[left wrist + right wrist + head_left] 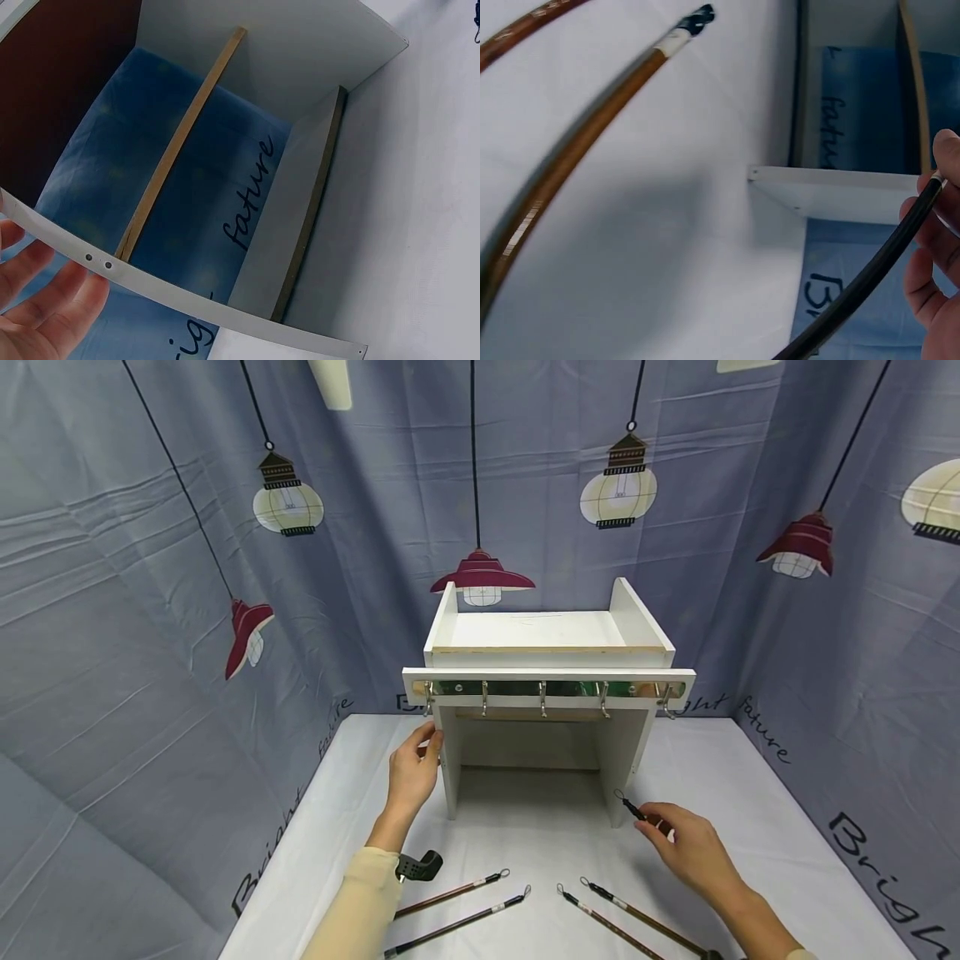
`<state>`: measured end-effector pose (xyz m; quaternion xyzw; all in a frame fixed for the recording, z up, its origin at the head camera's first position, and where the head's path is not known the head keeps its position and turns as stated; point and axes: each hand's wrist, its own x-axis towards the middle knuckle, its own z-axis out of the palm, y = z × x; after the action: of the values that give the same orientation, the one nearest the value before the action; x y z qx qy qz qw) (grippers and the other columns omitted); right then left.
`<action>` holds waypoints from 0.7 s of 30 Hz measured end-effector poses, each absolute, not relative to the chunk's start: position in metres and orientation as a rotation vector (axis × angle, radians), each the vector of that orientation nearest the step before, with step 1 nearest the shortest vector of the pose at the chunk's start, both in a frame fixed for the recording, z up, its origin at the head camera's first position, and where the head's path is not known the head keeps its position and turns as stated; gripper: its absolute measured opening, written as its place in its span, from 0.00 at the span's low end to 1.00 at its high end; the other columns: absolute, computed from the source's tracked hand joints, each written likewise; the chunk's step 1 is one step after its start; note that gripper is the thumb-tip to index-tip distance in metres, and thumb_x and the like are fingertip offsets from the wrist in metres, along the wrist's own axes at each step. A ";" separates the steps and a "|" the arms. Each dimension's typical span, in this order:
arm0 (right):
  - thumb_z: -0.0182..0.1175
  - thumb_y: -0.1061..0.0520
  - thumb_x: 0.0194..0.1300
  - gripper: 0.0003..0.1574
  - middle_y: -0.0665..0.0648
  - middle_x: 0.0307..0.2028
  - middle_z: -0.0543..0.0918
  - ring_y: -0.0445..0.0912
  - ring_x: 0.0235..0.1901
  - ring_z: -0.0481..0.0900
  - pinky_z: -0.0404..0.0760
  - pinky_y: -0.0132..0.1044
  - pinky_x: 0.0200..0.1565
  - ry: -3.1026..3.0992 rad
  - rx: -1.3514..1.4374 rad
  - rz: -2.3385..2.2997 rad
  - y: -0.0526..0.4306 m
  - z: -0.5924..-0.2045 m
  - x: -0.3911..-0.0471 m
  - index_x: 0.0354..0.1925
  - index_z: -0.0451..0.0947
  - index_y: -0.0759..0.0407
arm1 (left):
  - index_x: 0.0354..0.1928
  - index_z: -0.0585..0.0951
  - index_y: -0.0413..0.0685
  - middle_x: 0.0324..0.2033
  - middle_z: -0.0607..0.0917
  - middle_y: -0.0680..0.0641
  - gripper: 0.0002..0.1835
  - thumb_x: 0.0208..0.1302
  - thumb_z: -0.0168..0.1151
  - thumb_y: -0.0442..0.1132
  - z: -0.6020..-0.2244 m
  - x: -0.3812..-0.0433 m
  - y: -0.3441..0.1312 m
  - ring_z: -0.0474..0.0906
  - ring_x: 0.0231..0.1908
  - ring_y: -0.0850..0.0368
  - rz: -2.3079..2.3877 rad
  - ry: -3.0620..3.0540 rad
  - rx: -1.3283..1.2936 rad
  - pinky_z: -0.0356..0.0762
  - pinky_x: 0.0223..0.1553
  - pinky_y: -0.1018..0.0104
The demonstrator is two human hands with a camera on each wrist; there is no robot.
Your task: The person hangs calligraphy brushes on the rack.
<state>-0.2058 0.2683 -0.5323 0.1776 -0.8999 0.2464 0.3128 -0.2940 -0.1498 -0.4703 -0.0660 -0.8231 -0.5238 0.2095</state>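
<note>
A white wooden shelf rack (555, 658) stands on the table, several metal hooks (543, 697) along its front rail. At the left side panel my left hand (414, 770) holds the front edge, its fingers (64, 300) along the outer face in the left wrist view. Beside the right side panel, my right hand (686, 843) pinches a dark calligraphy brush (633, 810) near its looped end, the loop pointing up and left. The dark handle (862, 285) runs down from the fingertips in the right wrist view. The hooks in view carry nothing.
Two more looped brushes (457, 922) lie on the white table front left, and another two (637, 918) front right below my right hand. Behind the rack and at both sides hangs a blue-grey curtain (360, 568) printed with lamps.
</note>
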 end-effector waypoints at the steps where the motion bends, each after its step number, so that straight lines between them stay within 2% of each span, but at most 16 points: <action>1: 0.80 0.64 0.50 0.18 0.45 0.29 0.85 0.33 0.27 0.76 0.77 0.31 0.27 -2.375 0.463 0.639 0.268 -0.530 -0.206 0.39 0.85 0.56 | 0.64 0.81 0.48 0.58 0.86 0.42 0.23 0.78 0.56 0.53 -0.471 -0.294 -0.150 0.88 0.48 0.43 -1.456 -2.289 -0.184 0.89 0.40 0.62; 4: 0.79 0.64 0.51 0.17 0.46 0.29 0.85 0.34 0.28 0.77 0.79 0.33 0.28 -2.381 0.443 0.616 0.268 -0.524 -0.207 0.39 0.85 0.55 | 0.65 0.81 0.48 0.59 0.86 0.42 0.23 0.78 0.56 0.53 -0.471 -0.294 -0.150 0.88 0.48 0.43 -1.456 -2.288 -0.183 0.89 0.40 0.61; 15: 0.80 0.66 0.49 0.19 0.48 0.28 0.86 0.34 0.26 0.78 0.79 0.31 0.28 -2.291 0.395 0.662 0.268 -0.497 -0.208 0.39 0.84 0.57 | 0.66 0.80 0.48 0.60 0.85 0.43 0.25 0.78 0.55 0.55 -0.470 -0.293 -0.149 0.89 0.48 0.45 -1.454 -2.296 -0.173 0.89 0.40 0.61; 21: 0.80 0.66 0.49 0.20 0.50 0.28 0.87 0.33 0.26 0.79 0.76 0.26 0.30 -2.249 0.367 0.705 0.264 -0.481 -0.206 0.41 0.84 0.58 | 0.66 0.80 0.49 0.59 0.85 0.43 0.24 0.78 0.56 0.55 -0.472 -0.291 -0.149 0.89 0.47 0.45 -1.462 -2.286 -0.181 0.88 0.40 0.63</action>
<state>-0.2055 0.2640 -0.4809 0.1431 -0.8763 0.2746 0.3691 -0.2913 -0.1488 -0.4722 -0.0652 -0.8218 -0.5258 0.2095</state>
